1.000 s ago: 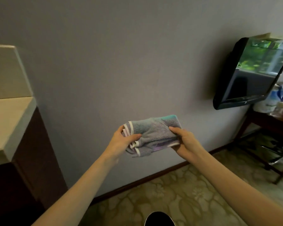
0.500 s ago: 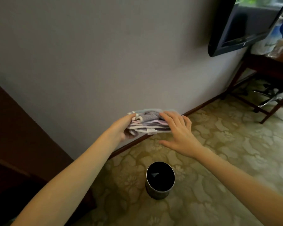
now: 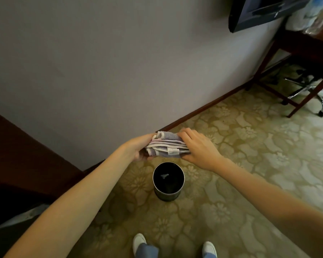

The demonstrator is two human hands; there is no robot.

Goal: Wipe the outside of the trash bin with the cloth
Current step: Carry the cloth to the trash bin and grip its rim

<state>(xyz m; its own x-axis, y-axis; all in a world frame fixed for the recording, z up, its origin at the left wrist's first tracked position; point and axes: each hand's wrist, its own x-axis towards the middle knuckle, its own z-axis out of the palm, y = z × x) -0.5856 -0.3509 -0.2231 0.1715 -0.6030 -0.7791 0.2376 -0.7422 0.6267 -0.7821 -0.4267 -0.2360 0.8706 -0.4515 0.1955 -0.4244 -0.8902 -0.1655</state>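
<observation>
A small round metal trash bin (image 3: pixel 168 194) with a dark inside stands upright on the patterned carpet, in front of my feet. Above and just behind it I hold a folded purple cloth (image 3: pixel 167 146) with white trim. My left hand (image 3: pixel 140 148) grips the cloth's left end from below. My right hand (image 3: pixel 198 146) grips the right end, fingers over the top and thumb underneath. Neither hand touches the bin.
A grey wall with a dark baseboard (image 3: pixel 203 110) runs behind the bin. A dark wooden cabinet (image 3: pixel 22 155) stands at left. At right are a wooden desk (image 3: pixel 306 51), an office chair base (image 3: pixel 309 92) and a wall-mounted TV (image 3: pixel 254 13). My white shoes (image 3: pixel 139 241) show at the bottom.
The view has tilted down, bringing the bin and my feet into view. The cloth has been folded smaller, and my right hand has closed on its right end.
</observation>
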